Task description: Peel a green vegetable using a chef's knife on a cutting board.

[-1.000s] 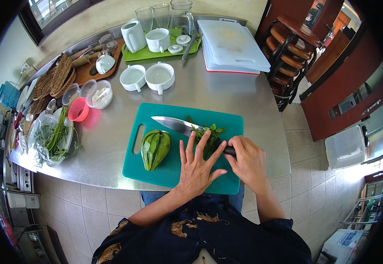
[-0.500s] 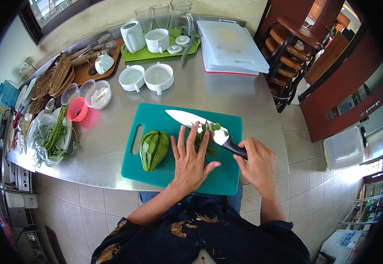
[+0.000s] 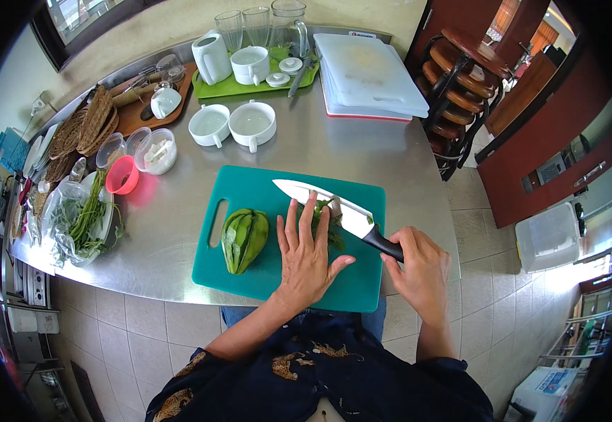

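Note:
My right hand [image 3: 420, 266] grips the black handle of a kitchen knife [image 3: 354, 216]; its white blade points up and left above the teal cutting board [image 3: 288, 181]. Spread over the board, my left hand [image 3: 307, 264] has its fingers apart, with fingertips by the blade and beside chopped green leaves [image 3: 335, 228]. Part of the leaf pile is hidden under that hand. Left of it lies a green oblong vegetable or fruit [image 3: 244, 240] with ridged, streaked skin; its kind is not plain.
White cups [image 3: 252, 125] stand beyond the board. A stack of white cutting boards [image 3: 369, 74] lies at the back right. On the left are a pink bowl [image 3: 122, 176], a plastic tub [image 3: 156, 151] and long green stems [image 3: 91, 218] on a plate. A green tray [image 3: 239, 86] holds crockery.
The knife and my right hand have shifted slightly right and down. Green bits that lay on the blade are mostly off it now. My left hand has barely moved.

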Tool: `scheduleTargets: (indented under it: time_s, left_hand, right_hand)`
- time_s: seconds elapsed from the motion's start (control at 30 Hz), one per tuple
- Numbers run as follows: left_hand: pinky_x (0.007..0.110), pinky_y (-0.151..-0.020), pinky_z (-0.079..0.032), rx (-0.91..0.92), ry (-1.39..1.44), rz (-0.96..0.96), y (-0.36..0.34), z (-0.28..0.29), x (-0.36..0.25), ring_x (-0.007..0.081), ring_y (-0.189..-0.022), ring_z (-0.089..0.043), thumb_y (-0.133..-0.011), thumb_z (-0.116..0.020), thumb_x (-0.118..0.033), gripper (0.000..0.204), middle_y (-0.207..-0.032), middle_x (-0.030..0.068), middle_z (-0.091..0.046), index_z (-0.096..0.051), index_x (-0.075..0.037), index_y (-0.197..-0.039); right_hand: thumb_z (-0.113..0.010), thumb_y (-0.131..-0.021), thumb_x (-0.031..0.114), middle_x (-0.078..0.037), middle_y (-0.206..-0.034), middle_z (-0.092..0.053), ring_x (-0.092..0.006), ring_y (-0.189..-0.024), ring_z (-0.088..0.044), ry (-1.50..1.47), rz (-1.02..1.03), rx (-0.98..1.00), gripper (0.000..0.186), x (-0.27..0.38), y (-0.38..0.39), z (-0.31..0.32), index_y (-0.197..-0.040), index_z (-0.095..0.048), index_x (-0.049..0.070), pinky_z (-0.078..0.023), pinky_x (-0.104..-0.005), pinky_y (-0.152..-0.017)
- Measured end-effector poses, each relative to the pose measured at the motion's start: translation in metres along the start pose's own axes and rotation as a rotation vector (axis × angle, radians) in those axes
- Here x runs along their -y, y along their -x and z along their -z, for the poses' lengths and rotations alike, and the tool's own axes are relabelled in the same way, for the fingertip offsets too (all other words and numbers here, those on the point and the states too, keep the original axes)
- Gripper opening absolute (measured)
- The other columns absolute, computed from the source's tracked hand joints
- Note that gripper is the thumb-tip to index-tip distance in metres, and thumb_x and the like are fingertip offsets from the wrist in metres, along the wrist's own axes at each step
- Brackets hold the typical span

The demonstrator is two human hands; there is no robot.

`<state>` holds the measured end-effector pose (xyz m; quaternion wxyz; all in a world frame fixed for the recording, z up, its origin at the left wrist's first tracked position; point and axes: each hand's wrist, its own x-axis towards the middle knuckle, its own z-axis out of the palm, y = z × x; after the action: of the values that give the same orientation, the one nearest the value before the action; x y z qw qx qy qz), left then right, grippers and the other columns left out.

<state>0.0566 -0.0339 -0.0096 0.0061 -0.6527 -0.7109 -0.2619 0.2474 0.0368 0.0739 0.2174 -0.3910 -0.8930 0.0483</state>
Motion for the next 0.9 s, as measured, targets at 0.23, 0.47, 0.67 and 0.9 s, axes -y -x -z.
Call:
scheduleTargets:
  time_s: [0.23, 0.47, 0.67, 0.9]
  left_hand:
    - [0.07, -0.115, -0.011, -0.029, 0.057, -0.099, -0.002, 0.006, -0.023, 0.0494, -0.148, -0.013, -0.091, -0.031, -0.079, 0.081, -0.162, 0.0207, -0.018, -0.043, -0.028, -0.153]
    - [0.067, -0.114, -0.017, -0.021, -0.004, -0.054, 0.002, 0.004, -0.007, 0.0485, -0.145, -0.018, -0.092, -0.033, -0.076, 0.086, -0.16, 0.019, -0.021, -0.044, -0.015, -0.152]
    - [0.064, -0.115, -0.019, 0.015, 0.047, -0.002, 0.01, -0.004, 0.011, 0.0482, -0.145, -0.019, -0.095, -0.032, -0.074, 0.089, -0.159, 0.0214, -0.022, -0.045, -0.004, -0.149]
    - [0.063, -0.115, -0.018, -0.061, 0.024, -0.12, -0.002, 0.013, -0.009, 0.049, -0.141, -0.024, -0.095, -0.03, -0.074, 0.083, -0.157, 0.022, -0.024, -0.043, -0.016, -0.152]
  right_hand:
    - [-0.079, -0.075, 0.014, -0.002, -0.084, -0.061, -0.0221, -0.076, -0.065, -0.015, 0.028, -0.008, 0.03, 0.009, -0.002, 0.003, -0.095, -0.056, 0.01, -0.049, -0.0383, -0.057]
    - [-0.078, -0.076, 0.013, -0.002, -0.084, -0.061, -0.0225, -0.075, -0.065, 0.038, 0.004, -0.048, 0.028, 0.001, 0.005, 0.005, -0.093, -0.056, 0.01, -0.049, -0.0383, -0.056]
    - [-0.077, -0.077, 0.012, -0.005, -0.081, -0.061, -0.0264, -0.072, -0.064, 0.026, -0.052, -0.043, 0.026, -0.007, 0.01, 0.02, -0.093, -0.056, 0.009, -0.047, -0.0403, -0.057]
    - [-0.079, -0.075, 0.01, -0.008, -0.081, -0.063, -0.029, -0.072, -0.065, 0.001, -0.09, -0.012, 0.027, -0.005, 0.019, 0.028, -0.092, -0.058, 0.008, -0.048, -0.0396, -0.063]
